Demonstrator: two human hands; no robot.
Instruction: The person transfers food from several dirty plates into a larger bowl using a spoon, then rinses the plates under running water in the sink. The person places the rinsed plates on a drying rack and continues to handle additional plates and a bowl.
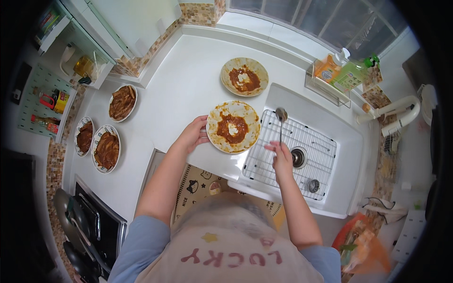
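My left hand [195, 134] grips the left rim of a sauce-smeared plate [216, 114], a shallow round one at the counter's edge beside the sink. Red-brown sauce [244, 129] covers its middle, with a pale patch showing through. In my right hand [282, 159] is the handle of a metal spoon [281, 114], its bowl pointing away from me over the sink [348, 148]. Behind the first plate, a second sauce-stained plate [261, 72] rests on the white counter [177, 88].
Three patterned dishes of browned sliced food [122, 102] stand at the left. Nearer me are a cooktop [113, 219] and a wok [70, 212]. A wire grid [318, 141] lines the sink. Soap bottles [350, 76] stand in a rack behind it, near a white faucet [393, 115].
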